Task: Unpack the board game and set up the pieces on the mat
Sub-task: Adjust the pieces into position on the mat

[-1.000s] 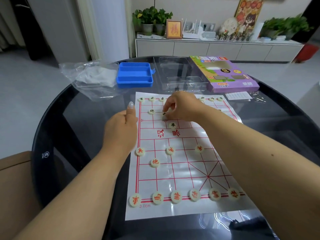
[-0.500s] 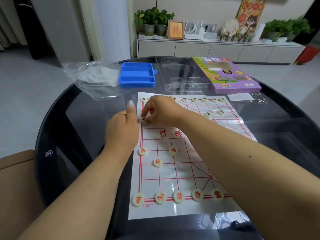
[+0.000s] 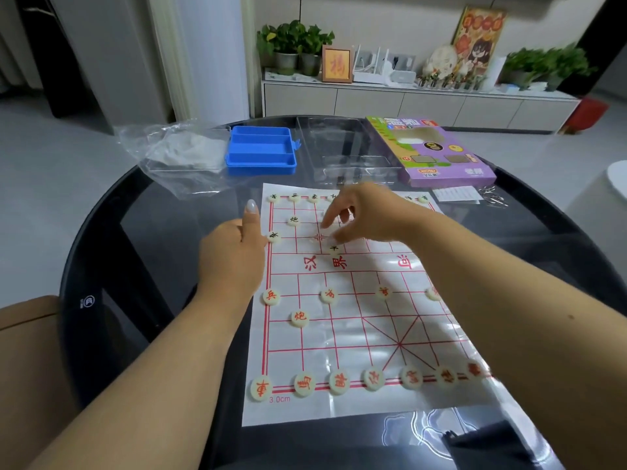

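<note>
The white mat (image 3: 356,337) with its red grid lies on the round glass table. Round cream pieces with red marks (image 3: 338,382) line its near edge, and a few more stand in the rows above them. Pieces with black marks (image 3: 293,220) sit along the far rows. My left hand (image 3: 234,259) rests at the mat's left edge, thumb up and fingers curled under; nothing shows in it. A black-marked piece (image 3: 273,236) lies just beside it. My right hand (image 3: 364,215) hovers over the far half, fingertips pointing down just above another black-marked piece (image 3: 334,248).
Behind the mat stand a blue plastic tray (image 3: 260,154), a clear plastic insert (image 3: 346,154) and the purple game box (image 3: 437,154). A crumpled clear bag (image 3: 173,157) lies at the far left. A paper slip (image 3: 456,194) and metal clips (image 3: 492,196) lie at the right.
My right hand put a black-marked piece down at the mat's left edge beside my left hand, then moved right over the piece near the middle. My left hand stayed put.
</note>
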